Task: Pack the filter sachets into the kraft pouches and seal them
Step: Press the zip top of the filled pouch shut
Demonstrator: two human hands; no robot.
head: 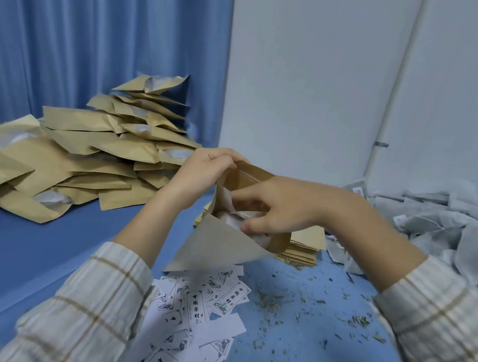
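— While the left hand pinches the pouch by its top edge, what is the right hand doing?

— Its curled fingers push white sachets into the open mouth, above the blue tabletop.

— And around it?

— Filled pouches heaped at left, loose sachets at right, flat pouches behind, printed labels below.

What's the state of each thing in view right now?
kraft pouch: open, held up, being filled
left hand: grips pouch rim
right hand: pushes sachets into pouch
sachets: partly inside
pouch pile: heaped
flat pouch stack: unfilled
loose sachets: unpacked
labels: scattered
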